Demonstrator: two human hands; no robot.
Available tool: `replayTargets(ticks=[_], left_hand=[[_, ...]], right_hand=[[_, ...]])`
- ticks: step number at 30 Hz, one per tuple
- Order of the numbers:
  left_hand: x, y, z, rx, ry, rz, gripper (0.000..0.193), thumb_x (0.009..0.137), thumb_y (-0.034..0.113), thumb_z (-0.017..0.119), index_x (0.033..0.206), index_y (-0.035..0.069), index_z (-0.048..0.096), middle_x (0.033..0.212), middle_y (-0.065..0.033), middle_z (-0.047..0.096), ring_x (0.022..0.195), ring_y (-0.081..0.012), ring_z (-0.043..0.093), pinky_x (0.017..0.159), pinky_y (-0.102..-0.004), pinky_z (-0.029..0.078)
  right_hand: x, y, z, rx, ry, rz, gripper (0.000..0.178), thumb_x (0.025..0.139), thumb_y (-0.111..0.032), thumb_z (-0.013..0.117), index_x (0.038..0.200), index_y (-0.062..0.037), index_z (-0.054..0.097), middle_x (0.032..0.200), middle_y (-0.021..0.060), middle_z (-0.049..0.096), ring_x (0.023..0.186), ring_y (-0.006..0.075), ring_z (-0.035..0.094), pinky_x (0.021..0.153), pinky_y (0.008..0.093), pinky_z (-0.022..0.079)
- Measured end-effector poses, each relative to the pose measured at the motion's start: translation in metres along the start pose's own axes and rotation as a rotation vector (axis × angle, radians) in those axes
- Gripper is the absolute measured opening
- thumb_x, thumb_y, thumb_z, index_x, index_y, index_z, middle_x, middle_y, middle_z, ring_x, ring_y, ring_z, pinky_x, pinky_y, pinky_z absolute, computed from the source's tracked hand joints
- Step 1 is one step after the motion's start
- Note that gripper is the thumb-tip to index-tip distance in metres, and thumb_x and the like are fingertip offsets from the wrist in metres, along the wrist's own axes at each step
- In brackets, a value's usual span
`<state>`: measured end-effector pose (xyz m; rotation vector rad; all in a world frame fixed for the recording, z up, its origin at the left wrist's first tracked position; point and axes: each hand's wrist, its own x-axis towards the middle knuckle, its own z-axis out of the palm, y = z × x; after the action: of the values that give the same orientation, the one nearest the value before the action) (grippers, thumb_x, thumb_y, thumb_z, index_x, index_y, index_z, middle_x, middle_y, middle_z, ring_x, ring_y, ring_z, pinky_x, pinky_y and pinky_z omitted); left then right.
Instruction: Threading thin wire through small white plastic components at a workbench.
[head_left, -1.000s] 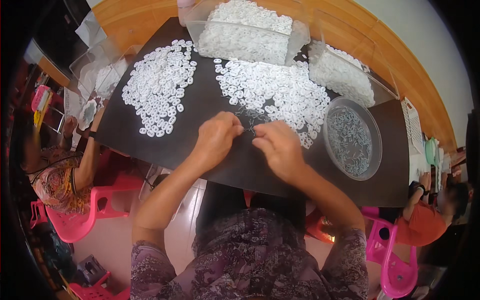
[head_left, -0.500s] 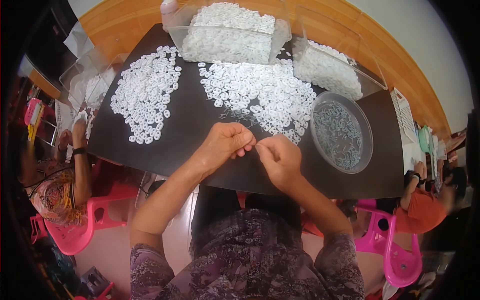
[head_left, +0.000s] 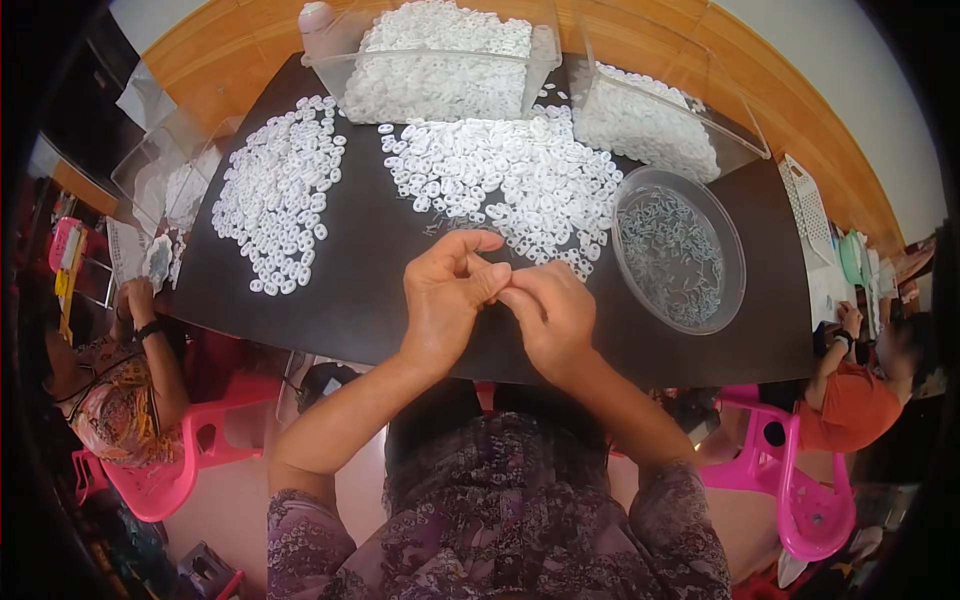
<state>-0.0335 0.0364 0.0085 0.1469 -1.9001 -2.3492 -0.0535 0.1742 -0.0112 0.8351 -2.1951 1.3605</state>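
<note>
Over the near half of the dark table, my left hand (head_left: pixel 446 288) and my right hand (head_left: pixel 552 308) meet at the fingertips. The left thumb presses inward in a pinch, its index finger reaching over the top. Thumb and fingers of the right hand are pinched together too. Whatever sits between the fingertips is too small and hidden to name. Just beyond the hands spreads a pile of white oval plastic pieces (head_left: pixel 500 165) with holes. Several thin grey metal pins (head_left: pixel 450 222) lie at its near edge. A round clear tray (head_left: pixel 742 270) of similar small pins stands to the right.
Another pile of white oval pieces (head_left: pixel 275 195) lies on the left. At the back are two clear bins (head_left: pixel 548 60) heaped with white pieces, beside a pink bottle (head_left: pixel 315 18). People sit on both sides, on a pink chair (head_left: pixel 150 480) and a magenta chair (head_left: pixel 815 520).
My left hand has turned more upright and its index finger has lifted and stretched over the pinch. My right hand stays closed beside it. The view has shifted slightly.
</note>
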Motion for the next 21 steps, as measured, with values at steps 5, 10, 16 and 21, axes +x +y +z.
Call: replayTargets(ticks=[5,10,16,21], left_hand=[[-0.011,-0.005,0.004,0.054,0.01,0.068,0.024,0.084,0.009,0.066,0.105,-0.001,0.059,0.068,0.0021,0.057,0.061,-0.0028,0.048,0.056,-0.0175,0.041],[-0.021,-0.008,0.009,0.214,0.042,0.102,0.019,0.086,0.009,0.064,0.102,-0.001,0.061,0.069,0.0008,0.057,0.065,-0.0031,0.05,0.06,-0.0195,0.044],[0.025,-0.016,-0.006,0.904,0.146,0.74,0.011,0.071,0.002,0.062,0.082,0.005,0.063,0.074,-0.0102,0.061,0.07,-0.0302,0.058,0.059,-0.0404,0.046],[0.077,-0.021,-0.004,1.252,0.069,0.752,0.006,0.073,0.006,0.064,0.079,0.006,0.065,0.075,-0.0112,0.056,0.075,-0.0285,0.055,0.063,-0.0389,0.044]], right_hand=[[-0.004,-0.004,0.0,-0.159,0.094,-0.274,0.016,0.069,0.005,0.068,0.08,-0.0001,0.059,0.072,0.0085,0.055,0.06,0.0246,0.052,0.051,0.033,0.041],[-0.012,-0.005,-0.003,-0.115,0.078,-0.265,0.016,0.066,0.007,0.067,0.077,0.0,0.058,0.068,0.0087,0.053,0.056,0.0239,0.049,0.048,0.0331,0.039],[-0.02,0.001,-0.009,-0.019,0.025,-0.039,0.015,0.067,0.007,0.066,0.074,-0.0022,0.057,0.063,0.0069,0.051,0.054,0.0217,0.049,0.047,0.0323,0.038],[-0.022,0.001,-0.009,0.004,0.035,0.143,0.005,0.075,0.0,0.066,0.073,-0.0037,0.062,0.065,0.0048,0.054,0.054,0.0153,0.05,0.049,0.0282,0.038]])
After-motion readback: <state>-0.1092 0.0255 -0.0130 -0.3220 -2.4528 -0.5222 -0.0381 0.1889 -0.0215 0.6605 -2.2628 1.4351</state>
